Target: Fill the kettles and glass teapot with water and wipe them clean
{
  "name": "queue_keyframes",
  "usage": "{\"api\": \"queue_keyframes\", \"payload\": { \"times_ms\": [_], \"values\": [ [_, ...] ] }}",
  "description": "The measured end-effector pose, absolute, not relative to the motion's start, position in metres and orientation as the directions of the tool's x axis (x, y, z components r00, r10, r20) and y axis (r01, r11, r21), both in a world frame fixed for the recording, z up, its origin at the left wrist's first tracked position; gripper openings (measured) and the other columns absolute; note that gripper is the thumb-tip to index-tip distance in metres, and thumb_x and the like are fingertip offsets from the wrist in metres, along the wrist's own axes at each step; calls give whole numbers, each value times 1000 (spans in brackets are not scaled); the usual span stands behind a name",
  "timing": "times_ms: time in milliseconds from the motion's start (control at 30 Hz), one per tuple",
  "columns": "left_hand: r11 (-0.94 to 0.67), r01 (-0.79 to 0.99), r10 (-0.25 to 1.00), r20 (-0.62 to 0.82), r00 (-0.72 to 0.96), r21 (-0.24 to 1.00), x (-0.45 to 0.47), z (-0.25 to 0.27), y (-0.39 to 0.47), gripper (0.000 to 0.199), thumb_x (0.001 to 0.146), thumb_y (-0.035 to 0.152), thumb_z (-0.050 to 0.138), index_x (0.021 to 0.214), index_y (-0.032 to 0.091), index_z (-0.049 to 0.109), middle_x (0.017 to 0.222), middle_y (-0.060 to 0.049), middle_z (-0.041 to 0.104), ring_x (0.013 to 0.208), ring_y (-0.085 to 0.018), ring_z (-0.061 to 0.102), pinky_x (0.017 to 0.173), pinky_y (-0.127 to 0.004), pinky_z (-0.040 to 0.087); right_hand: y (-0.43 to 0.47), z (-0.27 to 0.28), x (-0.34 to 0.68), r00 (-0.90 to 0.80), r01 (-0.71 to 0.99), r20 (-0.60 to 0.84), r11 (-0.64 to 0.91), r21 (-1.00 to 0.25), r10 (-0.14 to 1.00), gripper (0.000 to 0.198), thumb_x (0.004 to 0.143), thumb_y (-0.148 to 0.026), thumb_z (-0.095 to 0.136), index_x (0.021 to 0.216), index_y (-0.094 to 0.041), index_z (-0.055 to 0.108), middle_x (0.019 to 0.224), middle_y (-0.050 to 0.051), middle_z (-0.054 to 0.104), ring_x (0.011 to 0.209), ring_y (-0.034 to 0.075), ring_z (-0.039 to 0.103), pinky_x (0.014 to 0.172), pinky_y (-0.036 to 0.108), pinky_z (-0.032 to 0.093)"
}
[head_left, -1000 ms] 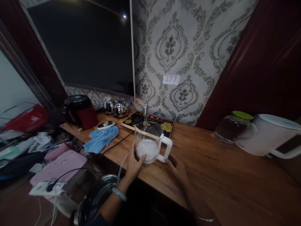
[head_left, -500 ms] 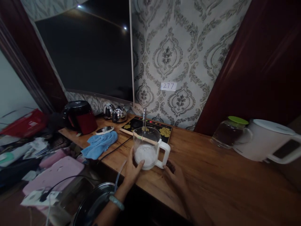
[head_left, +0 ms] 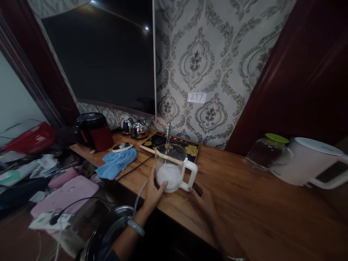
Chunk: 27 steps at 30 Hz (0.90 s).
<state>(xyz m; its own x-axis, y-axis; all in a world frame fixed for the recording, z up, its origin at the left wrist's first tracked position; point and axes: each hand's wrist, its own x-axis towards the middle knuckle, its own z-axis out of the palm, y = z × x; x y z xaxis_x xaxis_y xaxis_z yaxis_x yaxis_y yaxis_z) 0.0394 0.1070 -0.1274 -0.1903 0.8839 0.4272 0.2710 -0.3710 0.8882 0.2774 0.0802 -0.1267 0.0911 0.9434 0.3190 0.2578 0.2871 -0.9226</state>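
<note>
A clear glass jug [head_left: 169, 178] with a white handle stands near the front edge of the wooden counter, whitish cloudy contents in its lower part. My left hand [head_left: 154, 191] wraps around its left side, thumb across the front. With curled fingers, my right hand [head_left: 200, 195] touches the bottom of the handle; some of those fingers are hidden. Behind the jug rises a thin metal spout [head_left: 168, 135] beside a black electric stove panel [head_left: 191, 149] with yellow flowers and a lit red display.
To the left are a blue cloth [head_left: 117, 164], a round lid [head_left: 122, 146], shiny small kettles [head_left: 139, 129] and a red-black appliance [head_left: 95, 134]. A green-lidded glass pitcher [head_left: 265, 154] and a white pitcher [head_left: 301, 163] stand right. Below the counter is a dark round basin [head_left: 99, 226].
The view has shifted slightly, so the scene sits a little higher and further right. Both hands keep their places at the jug, which stays on the counter.
</note>
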Motion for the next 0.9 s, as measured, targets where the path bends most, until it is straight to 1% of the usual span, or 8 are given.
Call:
{"api": "queue_keyframes", "payload": {
  "times_ms": [233,333,500,700,800,900],
  "values": [
    [-383,266,876,439,-199,885,43,-124,103,90,78,54,69,151,19,32,158,-18,36,146,-34,34,120,-53,28,79,-123,277,99,213,312,286,-934,945,47,79,-56,69,106,-18,73,101,12,77,89,29,72,82,44,58],
    [-382,258,879,435,-194,887,43,-122,102,89,79,54,68,152,19,31,157,-18,36,146,-33,35,120,-53,29,79,-122,276,105,201,298,273,-941,949,47,77,-56,70,106,-18,74,97,11,78,85,29,73,80,44,58],
    [-358,280,890,416,-188,891,43,-119,102,92,77,58,68,151,19,31,157,-17,37,145,-33,37,120,-52,30,77,-117,275,110,175,288,267,-948,951,42,78,-51,71,105,-19,74,99,10,78,86,28,73,78,43,59],
    [-356,259,899,405,-169,898,42,-118,102,92,77,57,69,151,17,31,157,-19,35,146,-32,35,121,-52,27,76,-115,274,98,147,291,276,-950,952,39,78,-48,71,104,-19,74,100,10,78,88,27,73,82,43,58],
    [-356,255,898,405,-173,899,43,-118,103,91,77,56,69,151,19,32,158,-18,35,146,-32,35,121,-51,28,77,-117,275,109,169,284,264,-950,953,38,78,-49,70,102,-20,74,97,9,79,84,26,73,79,42,59],
    [-377,246,888,424,-179,893,44,-118,103,91,77,55,70,151,17,32,157,-19,36,145,-32,37,120,-50,29,75,-115,275,112,203,291,265,-943,950,37,77,-49,70,100,-20,75,94,9,78,81,25,73,77,41,59]
  ]
}}
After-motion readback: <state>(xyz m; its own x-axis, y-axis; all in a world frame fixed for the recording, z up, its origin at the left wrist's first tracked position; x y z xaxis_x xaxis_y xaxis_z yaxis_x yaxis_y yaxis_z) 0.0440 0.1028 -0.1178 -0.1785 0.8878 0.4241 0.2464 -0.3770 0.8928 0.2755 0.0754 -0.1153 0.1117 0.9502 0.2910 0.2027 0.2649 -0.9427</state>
